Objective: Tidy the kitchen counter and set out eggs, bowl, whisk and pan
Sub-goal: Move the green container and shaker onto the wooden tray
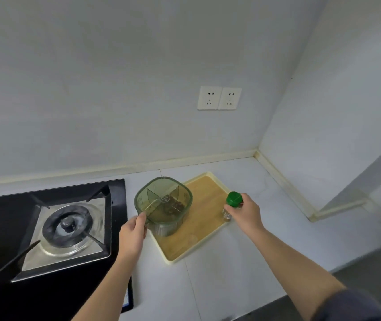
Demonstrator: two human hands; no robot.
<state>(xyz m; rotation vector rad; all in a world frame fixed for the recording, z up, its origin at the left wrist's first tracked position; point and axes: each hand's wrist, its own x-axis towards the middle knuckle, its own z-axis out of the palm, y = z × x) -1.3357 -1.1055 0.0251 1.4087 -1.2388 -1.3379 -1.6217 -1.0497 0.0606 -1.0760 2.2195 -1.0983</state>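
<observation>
Left hand (132,237): grip closed, pinching near-left rim of green divided container (164,205) at left end of tray (208,188), beside gas hob (69,224). Container looks like stiff translucent plastic, probably light. Loose dark contents in one compartment, so keep level.

Right hand (246,212): grip wrapped round small glass jar (227,214) with green cap, at tray's right rim. Glass smooth and breakable; hold body, not cap.

Tray lies on counter (242,262). Eggs, bowl, whisk, pan not in view.

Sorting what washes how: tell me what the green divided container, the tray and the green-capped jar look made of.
Green divided container: translucent plastic, apparently; dividers show through. Tray: cream rim, likely plastic; matte tan floor, wood or print. Green-capped jar: clear body, glass or plastic; opaque cap looks plastic.
</observation>
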